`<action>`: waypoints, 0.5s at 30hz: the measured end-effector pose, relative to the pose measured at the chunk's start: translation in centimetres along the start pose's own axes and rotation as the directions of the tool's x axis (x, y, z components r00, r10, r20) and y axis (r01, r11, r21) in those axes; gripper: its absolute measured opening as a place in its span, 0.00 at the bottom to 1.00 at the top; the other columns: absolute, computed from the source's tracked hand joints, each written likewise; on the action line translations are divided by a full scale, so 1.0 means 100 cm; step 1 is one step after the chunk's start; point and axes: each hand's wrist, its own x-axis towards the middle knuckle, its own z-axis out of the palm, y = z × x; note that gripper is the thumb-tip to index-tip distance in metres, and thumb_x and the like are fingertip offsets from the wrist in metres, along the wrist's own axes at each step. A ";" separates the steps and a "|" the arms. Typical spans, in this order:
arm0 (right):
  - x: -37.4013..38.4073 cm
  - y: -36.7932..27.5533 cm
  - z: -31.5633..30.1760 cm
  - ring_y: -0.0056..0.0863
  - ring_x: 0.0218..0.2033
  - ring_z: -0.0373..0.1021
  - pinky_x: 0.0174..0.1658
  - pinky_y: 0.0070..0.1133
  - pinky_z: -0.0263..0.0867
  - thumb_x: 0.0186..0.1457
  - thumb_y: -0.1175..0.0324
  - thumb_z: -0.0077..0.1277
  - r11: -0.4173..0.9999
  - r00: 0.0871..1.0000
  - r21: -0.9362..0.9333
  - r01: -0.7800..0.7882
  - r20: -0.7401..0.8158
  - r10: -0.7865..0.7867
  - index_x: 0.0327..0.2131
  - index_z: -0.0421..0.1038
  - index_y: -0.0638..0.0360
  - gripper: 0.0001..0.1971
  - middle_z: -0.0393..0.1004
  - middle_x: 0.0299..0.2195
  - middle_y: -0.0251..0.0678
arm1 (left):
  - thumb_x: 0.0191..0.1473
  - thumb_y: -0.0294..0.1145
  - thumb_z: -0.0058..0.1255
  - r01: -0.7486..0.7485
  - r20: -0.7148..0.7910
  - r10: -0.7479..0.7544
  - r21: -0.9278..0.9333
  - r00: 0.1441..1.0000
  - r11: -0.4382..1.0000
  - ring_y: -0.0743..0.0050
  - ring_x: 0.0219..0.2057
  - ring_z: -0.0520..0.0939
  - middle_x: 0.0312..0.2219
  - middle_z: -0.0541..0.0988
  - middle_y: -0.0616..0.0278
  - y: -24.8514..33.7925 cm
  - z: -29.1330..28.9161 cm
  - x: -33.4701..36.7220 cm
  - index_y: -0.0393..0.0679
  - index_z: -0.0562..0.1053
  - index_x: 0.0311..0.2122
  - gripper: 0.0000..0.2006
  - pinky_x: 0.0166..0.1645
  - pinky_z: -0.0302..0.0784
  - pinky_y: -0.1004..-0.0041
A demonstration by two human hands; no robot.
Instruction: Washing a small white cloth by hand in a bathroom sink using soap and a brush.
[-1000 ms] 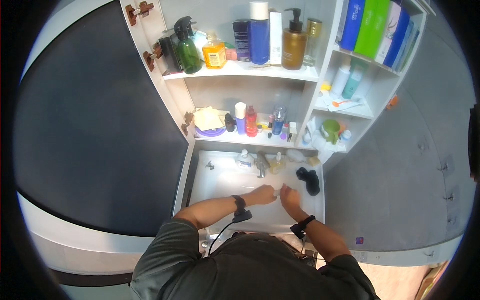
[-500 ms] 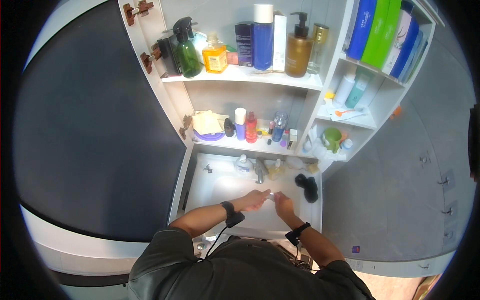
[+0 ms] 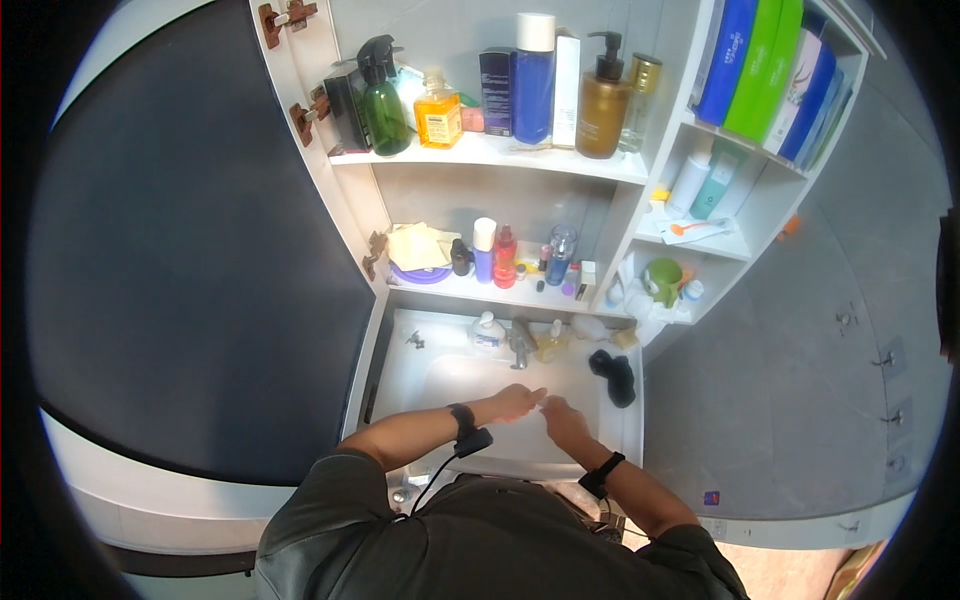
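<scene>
Both of my hands meet over the white sink (image 3: 470,372). My left hand (image 3: 514,402) comes in from the left with its fingers drawn together, tips pointing at the other hand. Close against it, my right hand (image 3: 566,424) is closed, its fingers curled. A small pale thing (image 3: 543,403) shows between the fingertips; it is too small to name. Just beyond the hands stands the grey faucet (image 3: 519,345), with a white pump bottle (image 3: 487,331) to its left and a yellowish pump bottle (image 3: 551,341) to its right.
A black, lobed object (image 3: 613,378) lies on the sink's right rim. Above, an open cabinet (image 3: 490,152) holds several bottles and boxes, including a green spray bottle (image 3: 381,105). A large dark door panel (image 3: 200,250) stands open at left. A green cup (image 3: 663,280) sits on the right shelf.
My right hand has shifted slightly toward me and turned, and the small pale thing shows less between the fingers. My left hand has moved slightly right. The view has shifted slightly.
</scene>
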 end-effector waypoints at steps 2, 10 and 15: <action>0.002 0.013 0.005 0.51 0.26 0.75 0.28 0.42 0.72 0.64 0.59 0.47 0.999 0.999 -0.024 -0.035 0.014 0.035 0.40 0.63 0.61 0.14 0.75 0.29 0.49 | 0.63 0.63 0.42 -0.049 -0.027 0.049 -0.014 0.998 0.999 0.81 0.12 0.58 0.14 0.62 0.71 0.007 0.006 -0.006 0.47 0.66 0.22 0.29 0.16 0.50 0.75; 0.023 -0.011 -0.027 0.54 0.26 0.74 0.30 0.47 0.68 0.64 0.56 0.47 0.963 0.963 0.017 -0.268 0.004 0.268 0.36 0.65 0.59 0.14 0.75 0.21 0.52 | 0.64 0.64 0.41 -0.079 0.152 0.130 -0.302 0.980 0.950 0.84 0.14 0.52 0.15 0.56 0.75 0.018 -0.010 -0.021 0.49 0.63 0.25 0.27 0.18 0.43 0.77; 0.025 0.014 0.000 0.44 0.26 0.75 0.27 0.38 0.70 0.65 0.56 0.45 0.896 0.955 0.375 -0.237 -0.082 0.287 0.41 0.69 0.61 0.16 0.77 0.28 0.48 | 0.68 0.53 0.39 -0.102 0.208 0.209 -0.433 0.956 0.896 0.83 0.21 0.65 0.23 0.67 0.70 0.023 -0.006 -0.019 0.44 0.68 0.44 0.19 0.23 0.57 0.77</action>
